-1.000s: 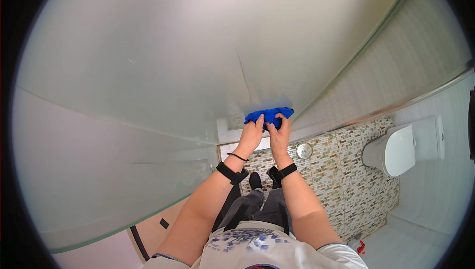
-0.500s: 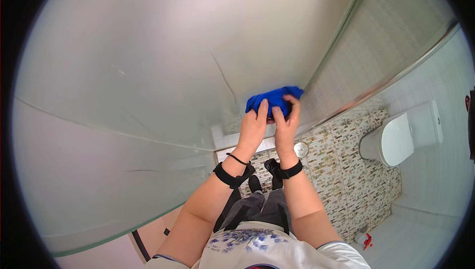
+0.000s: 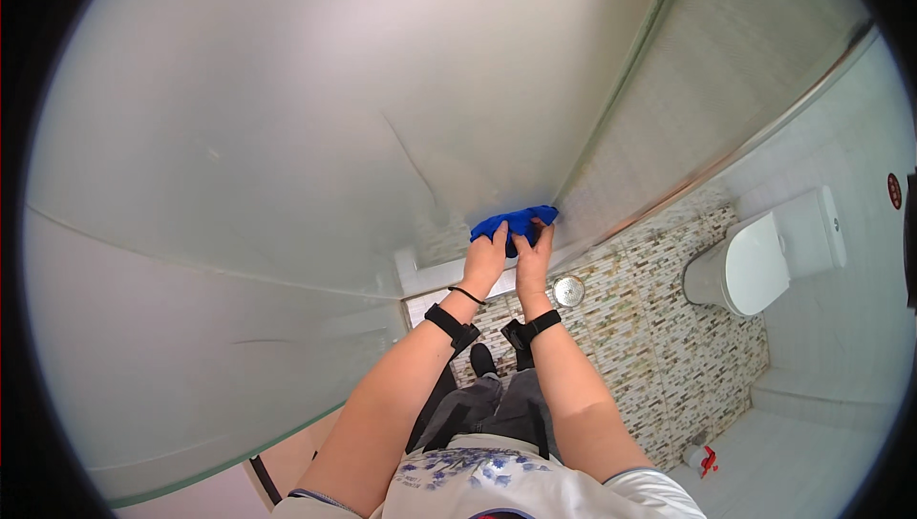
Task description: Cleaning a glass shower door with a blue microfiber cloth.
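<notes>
A bunched blue cloth [image 3: 516, 222] is pressed against the lower part of a frosted glass panel [image 3: 315, 127], close to the panel's right edge. My left hand [image 3: 485, 254] grips its left half, thumb on top. On the right half, my right hand [image 3: 534, 254] holds it with thumb and fingers. The two hands are side by side, and the fingers behind the cloth are hidden. Both wrists wear black straps.
A white toilet [image 3: 755, 266] stands at the right on a mosaic-tiled floor [image 3: 630, 328]. A round floor drain [image 3: 569, 291] lies near my right wrist. A bottle with a red top [image 3: 707, 462] is at the lower right. A white sill [image 3: 439, 277] runs below the glass.
Both hands have moved down the glass with the blue cloth and slightly left. The view has shifted a little too.
</notes>
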Available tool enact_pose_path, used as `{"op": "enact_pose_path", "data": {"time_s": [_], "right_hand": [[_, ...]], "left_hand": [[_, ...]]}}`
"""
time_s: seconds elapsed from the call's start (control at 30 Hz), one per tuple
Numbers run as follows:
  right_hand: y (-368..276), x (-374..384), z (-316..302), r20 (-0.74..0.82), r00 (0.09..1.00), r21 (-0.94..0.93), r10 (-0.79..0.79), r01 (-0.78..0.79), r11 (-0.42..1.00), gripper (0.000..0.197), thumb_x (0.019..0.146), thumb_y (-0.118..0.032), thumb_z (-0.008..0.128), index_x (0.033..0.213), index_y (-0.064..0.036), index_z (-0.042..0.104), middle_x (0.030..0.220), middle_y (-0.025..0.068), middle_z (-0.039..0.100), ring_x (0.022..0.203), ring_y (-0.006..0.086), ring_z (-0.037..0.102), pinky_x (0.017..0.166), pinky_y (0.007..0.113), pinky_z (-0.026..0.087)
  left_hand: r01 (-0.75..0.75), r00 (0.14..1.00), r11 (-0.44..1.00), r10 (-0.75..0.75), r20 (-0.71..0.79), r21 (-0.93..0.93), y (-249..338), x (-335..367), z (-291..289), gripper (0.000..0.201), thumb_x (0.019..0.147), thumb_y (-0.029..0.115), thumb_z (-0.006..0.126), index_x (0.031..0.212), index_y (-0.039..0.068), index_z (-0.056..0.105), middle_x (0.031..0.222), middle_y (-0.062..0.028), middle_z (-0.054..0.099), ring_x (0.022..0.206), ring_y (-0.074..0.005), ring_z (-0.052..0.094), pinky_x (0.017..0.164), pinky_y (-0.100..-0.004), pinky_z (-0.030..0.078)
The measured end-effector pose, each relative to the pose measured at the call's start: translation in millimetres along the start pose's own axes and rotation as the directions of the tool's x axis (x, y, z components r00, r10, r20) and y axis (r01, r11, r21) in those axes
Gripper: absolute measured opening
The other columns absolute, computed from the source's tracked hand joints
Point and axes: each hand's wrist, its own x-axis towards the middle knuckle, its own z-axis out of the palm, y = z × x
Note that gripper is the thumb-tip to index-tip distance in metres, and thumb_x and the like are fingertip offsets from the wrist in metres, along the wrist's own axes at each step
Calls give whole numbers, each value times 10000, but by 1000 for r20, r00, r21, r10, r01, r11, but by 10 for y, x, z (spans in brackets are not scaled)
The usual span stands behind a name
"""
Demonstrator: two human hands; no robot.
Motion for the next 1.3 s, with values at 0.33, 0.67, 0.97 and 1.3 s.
{"op": "enact_pose_path", "data": {"time_s": [0.33,0.67,0.97,1.3], "right_hand": [[-1129,42,125,-26,961,-80,-277,274,958,310,833,-103,525,1114,17,474,1106,114,482,1028,208,457,929,321,359],[-65,37,39,-72,997,40,-26,29,999,500,805,-143,538,1248,13,367,1180,171,444,1097,293,439,996,372,325],[212,99,-312,49,997,-238,59,-46,970,280,773,-18,638,1031,-2,531,928,43,541,844,144,503,777,274,424],[-885,-493,-620,41,985,-178,-168,173,969,337,829,19,624,1146,-16,517,979,15,505,879,101,481,769,245,432]], "left_hand": [[-116,991,918,133,19,-379,980,-328,-241,648,954,467,399,773,-111,629,693,-234,645,720,-331,670,682,-404,499],[47,999,969,-39,38,-243,160,-99,103,608,948,427,410,815,-130,615,758,-315,615,766,-409,638,697,-432,486],[201,955,940,-251,-157,-277,-349,43,430,614,863,454,587,984,-147,588,1119,-329,520,1044,-406,504,908,-385,410],[-200,979,722,116,-169,-662,950,-733,381,438,931,117,522,1346,45,404,1237,-155,537,1162,-182,486,972,-318,390]]}}
